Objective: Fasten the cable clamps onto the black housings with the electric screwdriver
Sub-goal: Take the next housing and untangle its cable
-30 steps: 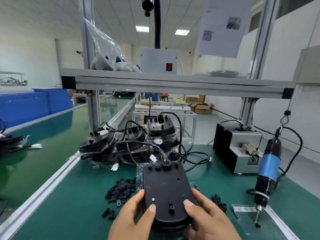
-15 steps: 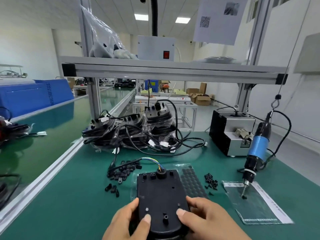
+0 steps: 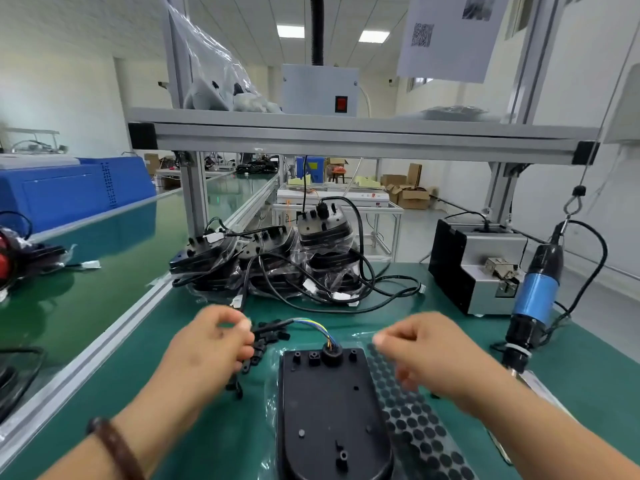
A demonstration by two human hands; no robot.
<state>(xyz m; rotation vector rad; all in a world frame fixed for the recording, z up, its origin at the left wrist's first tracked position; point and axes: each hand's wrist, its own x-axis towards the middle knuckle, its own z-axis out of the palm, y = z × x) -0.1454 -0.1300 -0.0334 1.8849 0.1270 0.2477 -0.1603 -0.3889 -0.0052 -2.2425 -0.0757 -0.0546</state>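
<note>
On the counter (image 3: pixel 588 393), the left hand (image 3: pixel 207 348) bunches its fingers over small, light cable clamps (image 3: pixel 268 336), pinch unclear, while the right hand (image 3: pixel 433 355) hangs loose-fingered, empty, near the rigid black housing (image 3: pixel 329 410), probably best held by its edges.

Two hands (image 3: pixel 207 344) (image 3: pixel 427 355), one electric screwdriver (image 3: pixel 535 299).

Bright, even light falls from ceiling panels (image 3: pixel 291 31); soft shadows lie on the desk (image 3: pixel 588 375). The right hand (image 3: pixel 433 355) is motion-blurred; frame edges bow outward.
</note>
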